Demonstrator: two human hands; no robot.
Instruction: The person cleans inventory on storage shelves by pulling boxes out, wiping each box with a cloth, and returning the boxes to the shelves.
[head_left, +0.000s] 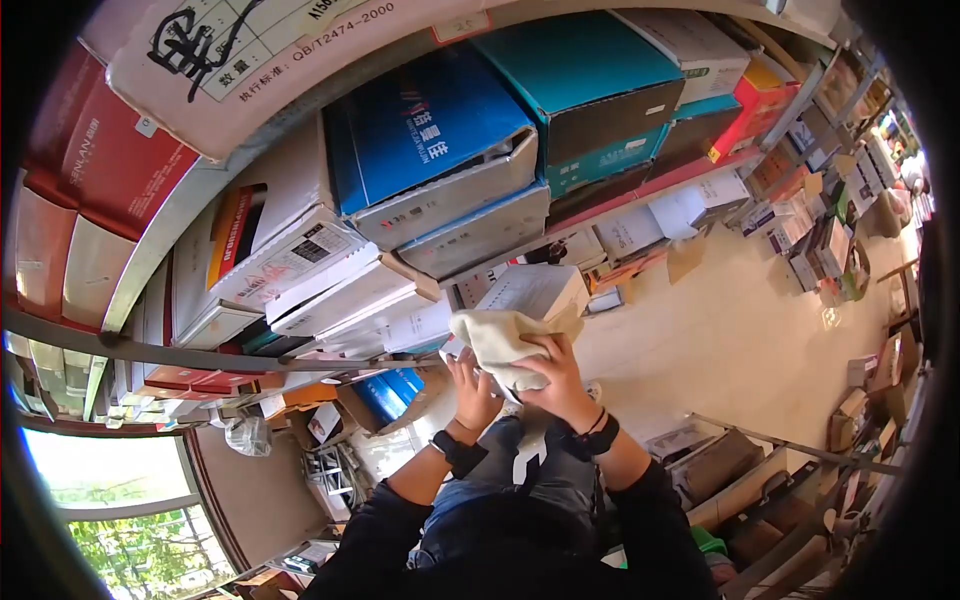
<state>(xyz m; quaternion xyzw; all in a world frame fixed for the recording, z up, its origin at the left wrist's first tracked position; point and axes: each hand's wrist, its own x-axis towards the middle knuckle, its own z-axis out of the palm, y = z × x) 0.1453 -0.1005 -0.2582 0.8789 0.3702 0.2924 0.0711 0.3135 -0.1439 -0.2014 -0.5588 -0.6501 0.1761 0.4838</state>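
Note:
A cream cloth [495, 335] is bunched up in front of my body, at the middle of the view. My right hand [555, 378] grips it from the right, thumb and fingers pressed into the folds. At the lower left of the cloth is my left hand [474, 395], its fingers bent around the edge of a pale thing mostly covered by the cloth. What that thing is I cannot make out. Just beyond the cloth a white box [540, 290] sticks out near the shelf; whether it touches my hands is unclear.
A metal shelf [150, 350] curves along the left and top, packed with a blue box [430, 120], a teal box [575, 65] and red boxes [110, 150]. The pale floor [690, 330] runs to the right. Below right stands another rack [790, 440] with brown boxes. A window [120, 490] is at lower left.

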